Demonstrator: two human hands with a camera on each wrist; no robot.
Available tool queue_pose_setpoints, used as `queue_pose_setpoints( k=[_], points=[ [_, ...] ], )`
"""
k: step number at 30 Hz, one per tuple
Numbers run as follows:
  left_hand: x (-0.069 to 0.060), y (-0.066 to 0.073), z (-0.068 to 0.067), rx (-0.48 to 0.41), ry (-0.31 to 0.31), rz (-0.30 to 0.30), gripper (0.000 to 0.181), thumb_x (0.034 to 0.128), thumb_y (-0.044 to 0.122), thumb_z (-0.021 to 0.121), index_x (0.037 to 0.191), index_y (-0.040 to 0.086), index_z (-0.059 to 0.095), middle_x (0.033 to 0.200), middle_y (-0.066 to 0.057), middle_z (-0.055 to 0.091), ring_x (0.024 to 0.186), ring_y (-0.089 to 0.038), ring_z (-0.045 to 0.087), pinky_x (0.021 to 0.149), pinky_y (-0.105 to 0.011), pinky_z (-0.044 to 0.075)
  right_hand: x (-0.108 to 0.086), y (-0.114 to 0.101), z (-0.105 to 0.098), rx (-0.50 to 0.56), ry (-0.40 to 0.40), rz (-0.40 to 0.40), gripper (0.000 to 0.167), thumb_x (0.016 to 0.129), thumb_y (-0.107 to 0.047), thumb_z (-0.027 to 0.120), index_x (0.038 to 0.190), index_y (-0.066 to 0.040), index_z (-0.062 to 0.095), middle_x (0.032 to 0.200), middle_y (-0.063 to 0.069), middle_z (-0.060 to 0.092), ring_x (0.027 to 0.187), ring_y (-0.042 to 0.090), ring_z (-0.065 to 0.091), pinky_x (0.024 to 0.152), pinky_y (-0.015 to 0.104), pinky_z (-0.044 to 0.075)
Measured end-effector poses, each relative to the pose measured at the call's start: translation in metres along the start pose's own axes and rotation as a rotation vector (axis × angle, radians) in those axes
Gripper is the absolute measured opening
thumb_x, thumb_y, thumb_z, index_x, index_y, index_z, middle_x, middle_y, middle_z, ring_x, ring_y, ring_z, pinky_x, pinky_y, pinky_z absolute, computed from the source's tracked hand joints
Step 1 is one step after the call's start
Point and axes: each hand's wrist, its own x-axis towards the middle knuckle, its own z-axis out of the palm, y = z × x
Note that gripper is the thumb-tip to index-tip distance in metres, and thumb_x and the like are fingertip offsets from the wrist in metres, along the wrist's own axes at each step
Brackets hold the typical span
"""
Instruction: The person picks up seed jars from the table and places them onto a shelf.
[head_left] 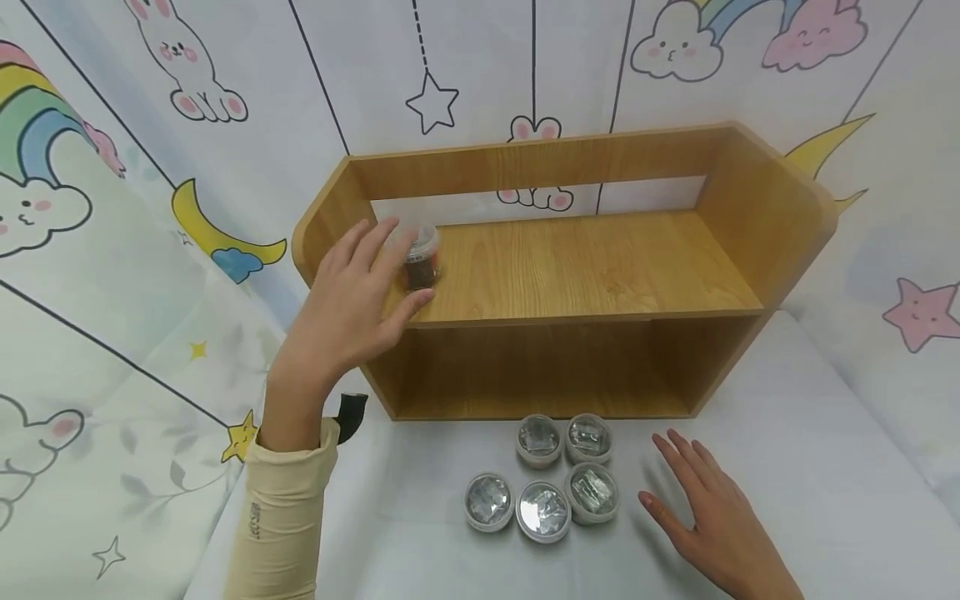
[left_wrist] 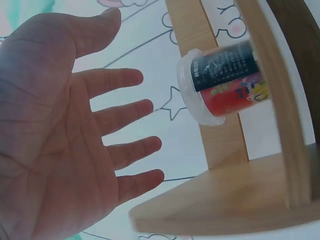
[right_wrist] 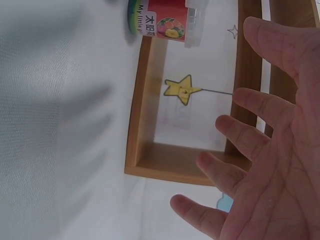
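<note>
Right hand (head_left: 716, 521), fingers spread, is hovering beside five lidded tubs (head_left: 543, 512); the left hand (head_left: 348, 304), wide and empty, is hanging near a red-labelled tub (left_wrist: 222, 97) (probably light, stiff, smooth) that's standing on the upper shelf (head_left: 592, 267), likely suiting a grip below its lid (left_wrist: 187, 95).

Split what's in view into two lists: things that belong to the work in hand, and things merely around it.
Likely part of the work:
- jar on the upper shelf, by the left hand
- five lidded jars on the table
- wooden shelf unit

Merely around it:
- white table
- patterned backdrop
</note>
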Motion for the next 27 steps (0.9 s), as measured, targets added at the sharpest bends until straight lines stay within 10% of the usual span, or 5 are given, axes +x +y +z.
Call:
queue_pose_setpoints(
  k=[13, 18, 27],
  points=[
    [-0.072, 0.023, 0.015, 0.029, 0.109, 0.114, 0.061, 0.0973, 0.047, 0.055, 0.141, 0.005, 0.051, 0.15, -0.019, 0.041, 0.137, -0.044, 0.034, 0.106, -0.062, 0.03, -0.001, 0.0, 0.0, -0.003, -0.007, 0.0, 0.08, 0.088, -0.048, 0.071, 0.154, -0.02, 0.036, 0.154, 0.017, 0.036, 0.136, 0.049, 0.031, 0.1, 0.069, 0.031],
    [-0.104, 0.03, 0.027, 0.005, 0.057, 0.056, 0.064, 0.1018, 0.054, 0.039, 0.142, 0.005, 0.051, 0.15, -0.018, 0.041, 0.137, -0.043, 0.034, 0.106, -0.06, 0.03, 0.0, 0.001, 0.001, -0.011, -0.005, -0.008, 0.08, 0.088, -0.048, 0.072, 0.154, -0.019, 0.036, 0.153, 0.018, 0.037, 0.135, 0.05, 0.032, 0.098, 0.07, 0.032],
    [-0.143, 0.034, 0.053, -0.008, -0.052, -0.073, 0.062, 0.0921, 0.041, 0.065, 0.142, 0.007, 0.051, 0.149, -0.016, 0.042, 0.136, -0.043, 0.035, 0.104, -0.06, 0.034, 0.002, 0.0, 0.001, -0.019, -0.011, -0.01, 0.081, 0.087, -0.048, 0.072, 0.154, -0.02, 0.036, 0.153, 0.017, 0.037, 0.134, 0.05, 0.033, 0.096, 0.071, 0.034]
  ],
)
